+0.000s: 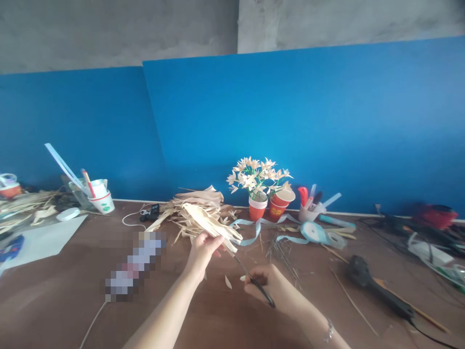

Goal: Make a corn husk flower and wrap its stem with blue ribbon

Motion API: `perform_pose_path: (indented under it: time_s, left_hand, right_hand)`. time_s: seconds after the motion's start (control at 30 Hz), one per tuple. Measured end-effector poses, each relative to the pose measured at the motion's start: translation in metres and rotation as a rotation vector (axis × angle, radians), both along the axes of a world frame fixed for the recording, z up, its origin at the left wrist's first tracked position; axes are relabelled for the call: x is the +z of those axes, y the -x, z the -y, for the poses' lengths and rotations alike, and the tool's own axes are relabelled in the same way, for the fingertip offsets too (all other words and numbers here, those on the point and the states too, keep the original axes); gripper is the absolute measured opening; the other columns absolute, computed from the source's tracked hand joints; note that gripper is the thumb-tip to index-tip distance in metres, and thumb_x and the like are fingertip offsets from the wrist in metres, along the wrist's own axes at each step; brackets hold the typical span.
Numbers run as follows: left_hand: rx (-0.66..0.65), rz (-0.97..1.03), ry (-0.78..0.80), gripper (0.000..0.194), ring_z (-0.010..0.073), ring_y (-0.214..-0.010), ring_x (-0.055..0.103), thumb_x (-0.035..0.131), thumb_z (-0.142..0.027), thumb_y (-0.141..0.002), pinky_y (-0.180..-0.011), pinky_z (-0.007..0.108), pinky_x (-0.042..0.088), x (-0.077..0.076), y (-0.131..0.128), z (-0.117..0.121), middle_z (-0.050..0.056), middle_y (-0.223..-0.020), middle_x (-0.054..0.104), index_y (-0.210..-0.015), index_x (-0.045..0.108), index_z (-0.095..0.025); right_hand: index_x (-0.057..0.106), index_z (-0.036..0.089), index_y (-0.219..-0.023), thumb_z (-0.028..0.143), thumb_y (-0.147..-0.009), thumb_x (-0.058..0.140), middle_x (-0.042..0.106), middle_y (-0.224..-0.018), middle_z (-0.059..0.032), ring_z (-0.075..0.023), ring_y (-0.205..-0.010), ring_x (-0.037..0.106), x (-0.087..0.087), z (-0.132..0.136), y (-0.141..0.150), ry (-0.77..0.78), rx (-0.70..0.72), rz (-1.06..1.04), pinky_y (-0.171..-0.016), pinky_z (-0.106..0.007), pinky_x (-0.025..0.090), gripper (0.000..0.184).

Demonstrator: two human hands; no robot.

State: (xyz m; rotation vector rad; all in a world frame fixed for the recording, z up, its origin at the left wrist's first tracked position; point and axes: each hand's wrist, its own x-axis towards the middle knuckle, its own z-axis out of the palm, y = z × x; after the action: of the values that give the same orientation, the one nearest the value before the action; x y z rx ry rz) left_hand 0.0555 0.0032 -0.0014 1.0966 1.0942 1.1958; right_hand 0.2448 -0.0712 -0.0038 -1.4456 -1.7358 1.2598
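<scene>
My left hand (204, 253) pinches a pale dried husk (203, 222), probably corn, which reaches up and to the left past the fingers. My right hand (271, 288) grips a pair of scissors (258, 286) with dark handles. Their blades point up and left to the lower end of the husk, close by my left fingertips; whether they touch it is hard to tell. Small cut petal pieces (228, 282) lie on the brown table below. Behind the held husk is a pile of dried husks (209, 198).
Husk flowers (250, 179) stand in stacked paper cups (257, 211), with a red cup (280, 206) beside them. Light blue ribbon (313, 232) and thin wires (281, 252) lie to the right, near a black corded tool (378, 286). A blurred-out object (136, 266) lies left.
</scene>
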Motion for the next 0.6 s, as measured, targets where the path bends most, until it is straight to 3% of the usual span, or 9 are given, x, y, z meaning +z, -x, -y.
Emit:
perform_pose_path:
  time_s: [0.33, 0.6]
  left_hand:
    - [0.039, 0.004, -0.001, 0.024, 0.0192, -0.064, 0.065, 0.074, -0.035, -0.064, -0.053, 0.025, 0.049, 0.006, -0.008, 0.009, 0.002, -0.062, 0.068, -0.074, 0.065, -0.015]
    - [0.097, 0.074, 0.005, 0.029, 0.0192, -0.062, 0.067, 0.076, -0.036, -0.063, -0.056, 0.026, 0.054, 0.006, -0.014, 0.013, 0.006, -0.063, 0.07, -0.073, 0.067, -0.011]
  right_hand:
    - [0.065, 0.014, -0.074, 0.047, -0.071, 0.064, 0.049, -0.052, 0.0033, -0.0068, -0.044, 0.036, -0.007, -0.001, -0.002, 0.034, -0.002, -0.045, -0.042, -0.019, 0.026, 0.033]
    - [0.066, 0.013, -0.074, 0.043, -0.071, 0.067, 0.052, -0.055, 0.0016, -0.0074, -0.05, 0.038, -0.009, -0.001, -0.003, -0.028, -0.015, -0.041, -0.045, -0.019, 0.029, 0.03]
